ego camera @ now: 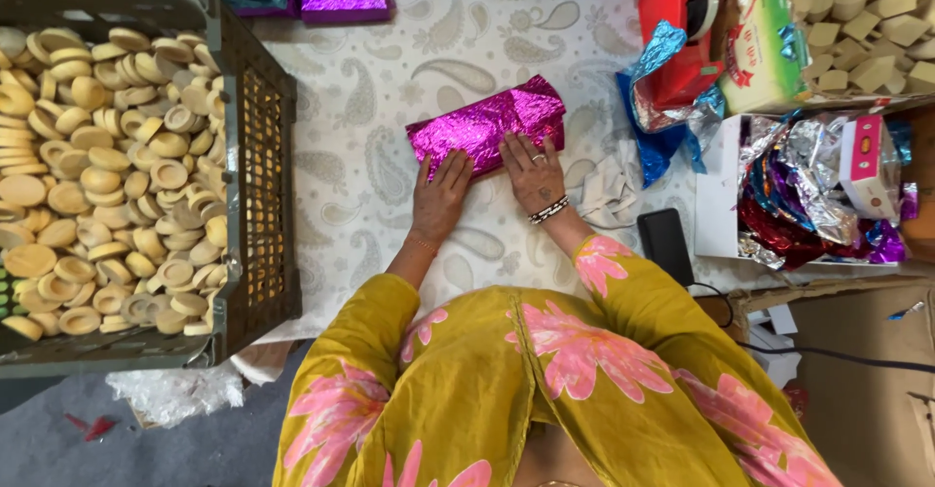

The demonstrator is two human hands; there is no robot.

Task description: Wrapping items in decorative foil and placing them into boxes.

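Note:
A long package wrapped in shiny magenta foil point(487, 122) lies on the white paisley cloth point(390, 78) in front of me. My left hand point(440, 193) rests flat at its near left edge, fingers spread against the foil. My right hand point(533, 170), with a ring and beaded bracelets, presses down on the near right edge of the package. Neither hand lifts it; both push on the foil fold.
A grey crate point(255, 156) full of round tan discs stands at the left. A red tape dispenser point(682, 34), blue foil, a box of tan blocks point(867, 19) and a white box of coloured foil sheets point(808, 195) sit at the right. A black phone point(666, 243) lies nearby.

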